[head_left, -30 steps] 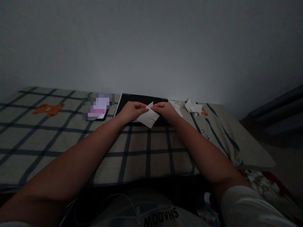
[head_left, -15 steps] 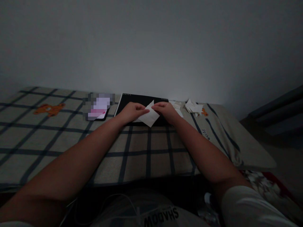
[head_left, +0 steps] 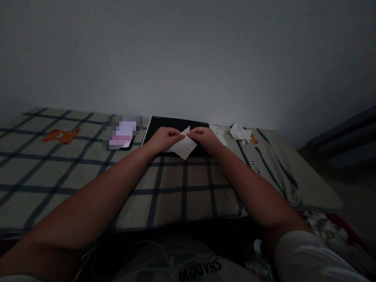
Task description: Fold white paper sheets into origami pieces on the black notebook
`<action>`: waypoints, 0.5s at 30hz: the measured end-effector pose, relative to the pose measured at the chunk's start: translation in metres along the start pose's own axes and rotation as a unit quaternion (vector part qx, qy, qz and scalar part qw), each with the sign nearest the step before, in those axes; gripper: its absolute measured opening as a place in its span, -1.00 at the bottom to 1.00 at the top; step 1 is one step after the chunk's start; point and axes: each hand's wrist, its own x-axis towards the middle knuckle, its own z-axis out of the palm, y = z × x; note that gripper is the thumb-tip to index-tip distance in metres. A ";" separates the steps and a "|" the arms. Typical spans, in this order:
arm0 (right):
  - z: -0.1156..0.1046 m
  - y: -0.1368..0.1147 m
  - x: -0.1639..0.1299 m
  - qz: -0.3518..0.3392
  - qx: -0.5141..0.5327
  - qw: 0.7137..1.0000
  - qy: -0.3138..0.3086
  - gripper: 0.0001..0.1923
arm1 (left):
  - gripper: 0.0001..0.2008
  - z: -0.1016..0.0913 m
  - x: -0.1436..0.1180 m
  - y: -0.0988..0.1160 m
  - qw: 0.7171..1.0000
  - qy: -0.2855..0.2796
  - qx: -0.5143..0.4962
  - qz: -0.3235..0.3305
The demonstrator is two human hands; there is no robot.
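Observation:
A white sheet of paper [head_left: 184, 149] is pinched between my two hands, one corner pointing toward me and another pointing away. My left hand [head_left: 165, 139] is closed on its left side, thumb on top. From the right, my right hand [head_left: 205, 138] grips it in the same way, and the two thumbs almost meet near the middle. Below the paper lies a black notebook [head_left: 179, 122] with punched holes along its far edge. The fingertips under the paper are hidden.
Left of the notebook lies a phone [head_left: 125, 135] with a lit, blurred screen. White paper pieces [head_left: 219, 133] and folded paper [head_left: 240, 133] rest to the right. A checked cloth [head_left: 182, 196] covers the table against the wall. A bottle [head_left: 258, 256] and a paper-filled container [head_left: 329, 231] are below.
The paper has shifted slightly toward me and to the left, its near corner now lower. Both hands keep their pinch and have barely moved.

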 end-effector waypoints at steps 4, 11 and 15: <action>0.000 0.002 0.001 0.007 0.009 1.000 -0.011 -0.72 | -0.66 0.001 -0.001 0.001 1.000 -0.001 0.005 -0.006; 0.000 0.002 0.002 -0.024 -0.006 1.000 0.015 -0.73 | -0.64 0.000 -0.001 0.000 1.000 -0.015 0.024 0.005; 0.001 -0.001 0.001 -0.042 -0.009 0.999 0.014 -0.75 | -0.65 0.000 0.000 -0.001 0.998 -0.036 0.039 0.021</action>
